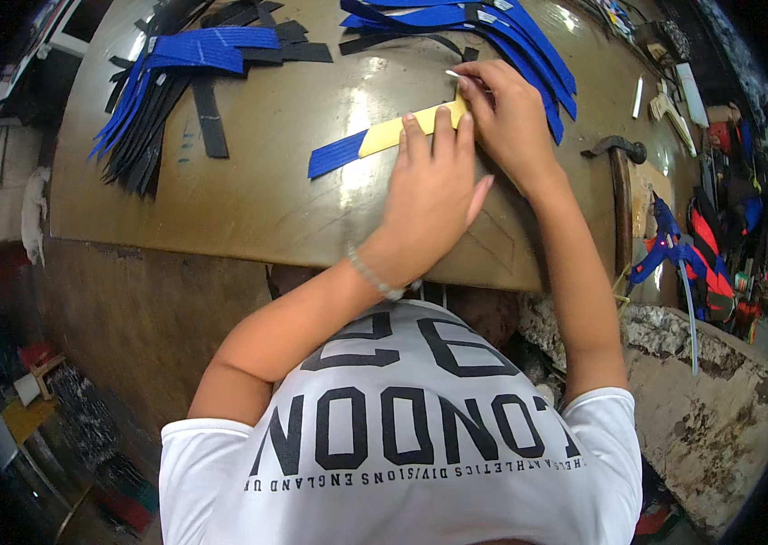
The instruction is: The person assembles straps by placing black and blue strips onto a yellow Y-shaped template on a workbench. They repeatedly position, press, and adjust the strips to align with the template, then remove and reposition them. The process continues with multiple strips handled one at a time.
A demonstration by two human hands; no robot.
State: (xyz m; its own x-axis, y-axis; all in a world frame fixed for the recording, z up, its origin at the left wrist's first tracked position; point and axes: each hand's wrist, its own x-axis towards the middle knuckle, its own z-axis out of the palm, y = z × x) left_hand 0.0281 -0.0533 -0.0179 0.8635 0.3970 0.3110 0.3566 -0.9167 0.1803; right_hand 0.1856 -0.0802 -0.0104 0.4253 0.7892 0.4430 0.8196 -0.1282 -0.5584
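A blue webbing strip (333,156) lies slantwise on the table, with a flat yellow piece (384,137) over its right part. My left hand (427,195) rests on the yellow piece, fingers stretched out and fingertips pressing on it. At the piece's far right end, my right hand (513,118) pinches a thin white stick (453,74) between thumb and fingers. Its tip shows beyond the fingertips; the rest is hidden in the hand. What lies beneath my left fingers is hidden.
Blue strips (213,45) and black strips (150,136) are heaped at the table's far left. More blue strips (529,45) fan out beyond my right hand. At right lie a hammer (621,182), another white stick (638,97) and a blue glue gun (665,241) by the edge.
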